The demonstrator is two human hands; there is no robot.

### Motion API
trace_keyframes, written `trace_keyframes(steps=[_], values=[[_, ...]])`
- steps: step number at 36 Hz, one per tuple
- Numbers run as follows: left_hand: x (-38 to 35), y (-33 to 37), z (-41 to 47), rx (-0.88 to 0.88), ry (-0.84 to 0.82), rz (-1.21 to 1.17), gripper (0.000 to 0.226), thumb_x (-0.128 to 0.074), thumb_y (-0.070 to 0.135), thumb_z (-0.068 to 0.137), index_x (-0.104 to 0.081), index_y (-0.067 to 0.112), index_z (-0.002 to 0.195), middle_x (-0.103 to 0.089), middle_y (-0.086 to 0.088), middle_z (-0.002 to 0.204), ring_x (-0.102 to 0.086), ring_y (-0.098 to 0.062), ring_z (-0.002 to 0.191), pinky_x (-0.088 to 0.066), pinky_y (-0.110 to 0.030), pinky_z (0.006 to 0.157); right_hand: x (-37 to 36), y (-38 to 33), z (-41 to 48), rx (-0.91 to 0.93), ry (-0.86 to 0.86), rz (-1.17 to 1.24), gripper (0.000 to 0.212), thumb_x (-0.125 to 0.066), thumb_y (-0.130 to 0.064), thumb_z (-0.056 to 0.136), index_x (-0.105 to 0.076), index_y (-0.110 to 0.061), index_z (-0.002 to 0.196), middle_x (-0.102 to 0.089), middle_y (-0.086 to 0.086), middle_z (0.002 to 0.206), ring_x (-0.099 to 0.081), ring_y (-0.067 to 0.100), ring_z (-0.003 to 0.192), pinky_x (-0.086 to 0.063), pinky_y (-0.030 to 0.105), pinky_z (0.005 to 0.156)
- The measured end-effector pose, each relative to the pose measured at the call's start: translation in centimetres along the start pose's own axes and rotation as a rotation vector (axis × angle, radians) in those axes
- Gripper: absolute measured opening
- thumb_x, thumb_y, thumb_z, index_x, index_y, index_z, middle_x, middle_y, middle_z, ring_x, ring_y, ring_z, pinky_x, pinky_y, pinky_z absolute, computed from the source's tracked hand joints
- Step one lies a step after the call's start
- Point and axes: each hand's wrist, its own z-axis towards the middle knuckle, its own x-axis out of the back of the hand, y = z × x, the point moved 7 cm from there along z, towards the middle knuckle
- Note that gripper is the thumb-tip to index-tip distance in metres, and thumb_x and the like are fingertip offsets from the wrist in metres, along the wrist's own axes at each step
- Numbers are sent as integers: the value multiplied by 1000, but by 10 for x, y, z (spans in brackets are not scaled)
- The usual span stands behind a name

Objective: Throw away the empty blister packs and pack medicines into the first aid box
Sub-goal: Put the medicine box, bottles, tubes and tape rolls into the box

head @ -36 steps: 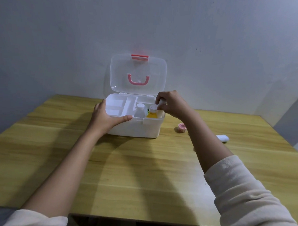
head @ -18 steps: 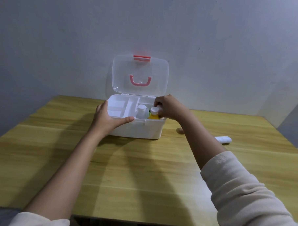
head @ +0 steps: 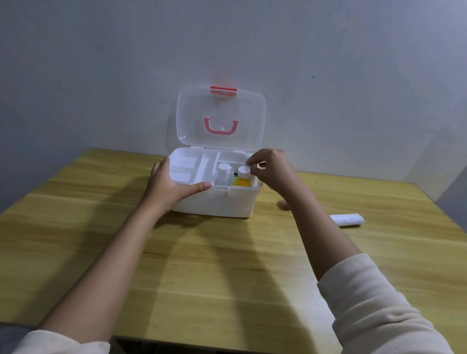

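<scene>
Packing is under way: the left hand [head: 170, 186] clasps the open first aid box [head: 215, 200] on the bench [head: 223, 270] while the right hand [head: 271, 169], fingers [head: 250, 161] pinched on something small and white, hovers over the orange bottle [head: 243, 178] inside; next, probably the white tube [head: 347, 219].

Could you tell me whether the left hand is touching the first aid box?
Touching. The head view shows the left hand wrapped around the front left corner of the first aid box, thumb lying along its front rim.
</scene>
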Motion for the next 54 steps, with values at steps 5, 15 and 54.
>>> trace_keyframes(steps=[5, 15, 54], values=[[-1, 0, -1, 9, 3, 13, 91, -87, 56, 52, -51, 21, 127, -47, -5, 132, -46, -22, 122, -43, -37, 99, 2, 3, 3, -13, 47, -15, 16, -63, -4, 80, -73, -3, 93, -70, 13, 98, -64, 22, 87, -52, 29, 83], [-1, 0, -3, 22, 13, 13, 96, -86, 59, 50, -50, 19, 129, -46, -6, 134, -44, -22, 124, -44, -40, 100, 9, 13, -12, -87, 153, 52, 25, -60, -16, 86, -67, -8, 110, -67, 9, 111, -62, 20, 99, -48, 25, 85], [-8, 10, -24, 50, 33, -36, 98, -87, 51, 56, -43, 14, 136, -43, -10, 140, -42, -26, 129, -40, -38, 101, 21, 108, -157, -425, -125, -448, 47, -42, -43, 92, -36, -30, 137, -47, 11, 128, -36, 31, 121, -26, 41, 100]])
